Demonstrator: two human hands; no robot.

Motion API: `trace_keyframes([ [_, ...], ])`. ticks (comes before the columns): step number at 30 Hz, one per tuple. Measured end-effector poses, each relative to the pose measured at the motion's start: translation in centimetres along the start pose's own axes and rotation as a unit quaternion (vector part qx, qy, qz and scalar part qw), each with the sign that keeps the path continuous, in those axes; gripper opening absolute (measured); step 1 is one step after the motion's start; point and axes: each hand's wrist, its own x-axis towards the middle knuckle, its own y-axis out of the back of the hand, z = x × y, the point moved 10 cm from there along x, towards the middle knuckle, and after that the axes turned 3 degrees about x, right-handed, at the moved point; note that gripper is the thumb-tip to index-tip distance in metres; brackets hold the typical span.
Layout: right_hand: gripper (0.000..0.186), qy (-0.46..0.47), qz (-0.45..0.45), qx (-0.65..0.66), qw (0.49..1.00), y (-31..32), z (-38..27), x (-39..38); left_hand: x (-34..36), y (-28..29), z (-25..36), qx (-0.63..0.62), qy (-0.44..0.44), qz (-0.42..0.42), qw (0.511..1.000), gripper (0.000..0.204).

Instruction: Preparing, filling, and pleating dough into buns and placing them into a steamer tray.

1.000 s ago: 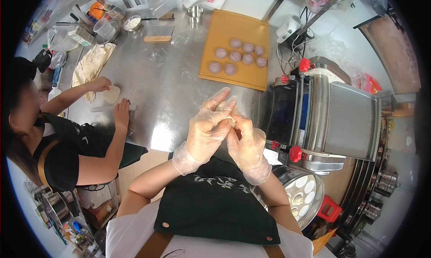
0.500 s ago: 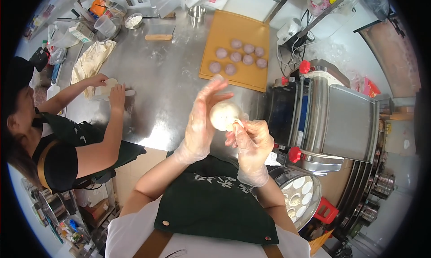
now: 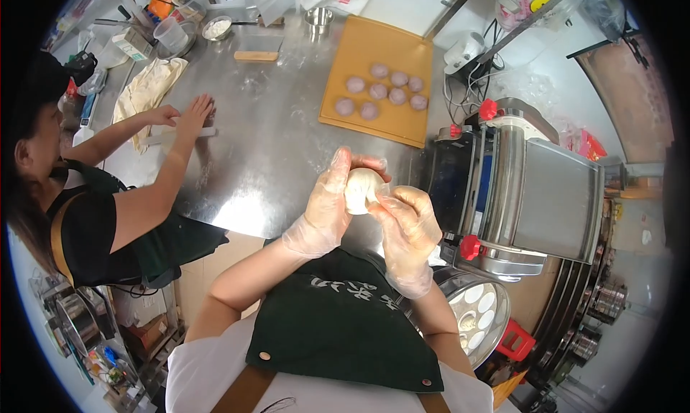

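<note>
A pale, round dough bun is held over the table's near side, in front of my apron. My left hand, in a clear plastic glove, cups it from the left with its fingers curled around the far side. The gloved right hand pinches the bun's right edge between thumb and fingers, where the dough gathers. Beyond both hands, several purple balls rest on a tan board. Whatever is inside the bun is hidden.
At the left a co-worker's hands press over a light rolling pin. Near them lie a cream cloth and a wood-handled scraper. A dough-rolling machine stands right. Below it, a round steamer tray holds paper rounds and buns.
My left fingers have closed further around the bun, and it has shifted slightly right. The co-worker's pale dough round is no longer visible; one of their hands has reached farther out.
</note>
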Motion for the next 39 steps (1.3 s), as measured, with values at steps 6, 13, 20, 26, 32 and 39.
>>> trace_keyframes([
  [6, 0.035, 0.070, -0.140, -0.054, 0.986, -0.3, -1.7, -0.1, 0.5, -1.1, -0.5, 0.053, 0.172, -0.118, 0.977, 0.058],
  [13, 0.031, 0.118, -0.299, -0.008, 0.947, -1.0, -4.6, 0.6, -0.1, -4.3, -1.3, 0.216, 0.313, -0.324, 0.866, 0.073],
  [20, 0.033, -0.100, -0.229, 0.060, 0.966, 1.9, -0.9, 0.9, -2.2, -5.8, -3.5, 0.008, 0.241, -0.332, 0.912, 0.090],
  [26, 0.039, 0.045, -0.348, -0.098, 0.931, 0.7, -2.3, -0.5, -2.9, -5.3, -5.1, 0.099, 0.329, -0.300, 0.890, 0.088],
  [32, 0.041, 0.060, -0.222, -0.030, 0.973, 2.2, -2.1, -0.4, -1.9, -4.9, -4.3, -0.015, 0.178, -0.176, 0.968, 0.078],
  [39, 0.038, -0.055, -0.046, -0.069, 0.995, 3.8, -0.1, -0.9, -2.0, -5.4, -2.8, -0.033, 0.053, -0.168, 0.984, 0.064],
])
